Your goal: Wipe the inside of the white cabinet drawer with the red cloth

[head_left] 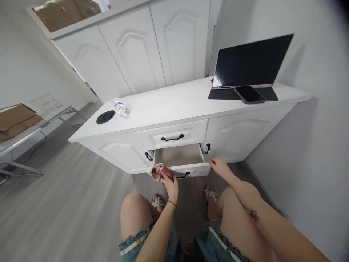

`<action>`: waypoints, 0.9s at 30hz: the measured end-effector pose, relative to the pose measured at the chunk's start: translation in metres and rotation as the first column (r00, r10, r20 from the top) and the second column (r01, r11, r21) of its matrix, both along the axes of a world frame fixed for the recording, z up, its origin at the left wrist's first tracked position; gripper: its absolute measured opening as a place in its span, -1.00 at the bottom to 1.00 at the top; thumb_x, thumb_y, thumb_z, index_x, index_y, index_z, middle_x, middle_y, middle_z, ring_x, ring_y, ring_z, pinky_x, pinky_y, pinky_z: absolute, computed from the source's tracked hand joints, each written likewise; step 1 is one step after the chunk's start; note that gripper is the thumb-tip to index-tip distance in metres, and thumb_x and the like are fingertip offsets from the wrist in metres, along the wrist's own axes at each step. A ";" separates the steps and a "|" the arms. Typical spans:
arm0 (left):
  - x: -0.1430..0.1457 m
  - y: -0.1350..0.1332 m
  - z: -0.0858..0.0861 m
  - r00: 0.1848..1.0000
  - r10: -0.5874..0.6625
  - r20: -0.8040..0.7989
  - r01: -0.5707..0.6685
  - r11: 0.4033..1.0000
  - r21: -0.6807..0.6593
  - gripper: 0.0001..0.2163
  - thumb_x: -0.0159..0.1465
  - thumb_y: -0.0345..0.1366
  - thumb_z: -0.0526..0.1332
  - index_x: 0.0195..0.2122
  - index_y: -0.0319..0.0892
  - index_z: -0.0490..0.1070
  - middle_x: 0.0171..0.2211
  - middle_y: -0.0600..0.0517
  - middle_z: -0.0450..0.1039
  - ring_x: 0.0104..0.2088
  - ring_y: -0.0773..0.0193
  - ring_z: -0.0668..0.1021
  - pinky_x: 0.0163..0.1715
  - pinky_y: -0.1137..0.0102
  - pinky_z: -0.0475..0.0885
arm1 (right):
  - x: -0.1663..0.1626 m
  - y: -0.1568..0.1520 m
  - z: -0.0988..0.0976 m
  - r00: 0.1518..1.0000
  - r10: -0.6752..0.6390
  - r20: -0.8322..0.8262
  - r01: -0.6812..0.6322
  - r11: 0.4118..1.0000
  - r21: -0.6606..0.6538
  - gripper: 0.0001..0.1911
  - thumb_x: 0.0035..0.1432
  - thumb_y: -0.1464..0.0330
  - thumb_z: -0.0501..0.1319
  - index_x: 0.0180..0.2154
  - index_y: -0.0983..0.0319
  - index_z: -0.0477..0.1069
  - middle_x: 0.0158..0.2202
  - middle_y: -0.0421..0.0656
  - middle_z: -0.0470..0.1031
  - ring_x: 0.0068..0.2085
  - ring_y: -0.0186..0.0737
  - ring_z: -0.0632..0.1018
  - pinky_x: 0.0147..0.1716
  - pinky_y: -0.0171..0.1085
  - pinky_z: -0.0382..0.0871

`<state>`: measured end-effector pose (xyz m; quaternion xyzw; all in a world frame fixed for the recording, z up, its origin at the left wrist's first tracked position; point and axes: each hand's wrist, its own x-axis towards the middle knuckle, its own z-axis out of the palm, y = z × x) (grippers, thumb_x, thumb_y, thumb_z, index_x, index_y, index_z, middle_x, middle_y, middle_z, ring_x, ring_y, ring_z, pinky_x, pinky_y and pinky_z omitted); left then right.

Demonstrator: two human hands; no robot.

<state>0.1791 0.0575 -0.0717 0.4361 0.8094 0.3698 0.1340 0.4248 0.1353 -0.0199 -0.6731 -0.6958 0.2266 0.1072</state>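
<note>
My left hand (171,187) is closed around a folded pinkish-red cloth (161,171), held at the left front corner of the lower drawer (197,170). This white drawer is pulled out, and its pale bottom shows bare. At its right front corner, my right hand (218,166) pinches the top edge of the drawer front. A black handle (183,175) on that front is partly covered by the cloth and my left hand. The upper drawer (174,136) stays closed just above.
On the white cabinet's top (169,100) are a clear plastic bottle (120,107), a black round object (105,117), a propped tablet (249,62) and a phone (249,94). A wall (308,153) borders the right side. Cardboard (19,118) lies on a table at left.
</note>
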 end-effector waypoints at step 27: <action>0.082 0.004 -0.036 0.302 -0.808 -0.506 0.808 0.499 -0.315 -0.47 0.22 -0.52 -0.01 0.24 -0.15 0.10 0.30 -0.05 0.03 0.29 0.11 0.07 0.18 0.09 0.16 | 0.003 0.004 0.011 0.983 -0.130 -0.126 0.112 0.984 -0.139 -0.36 0.31 0.13 -0.22 -0.26 0.28 0.57 -0.24 0.04 0.59 -0.13 -0.03 0.54 -0.18 -0.25 0.28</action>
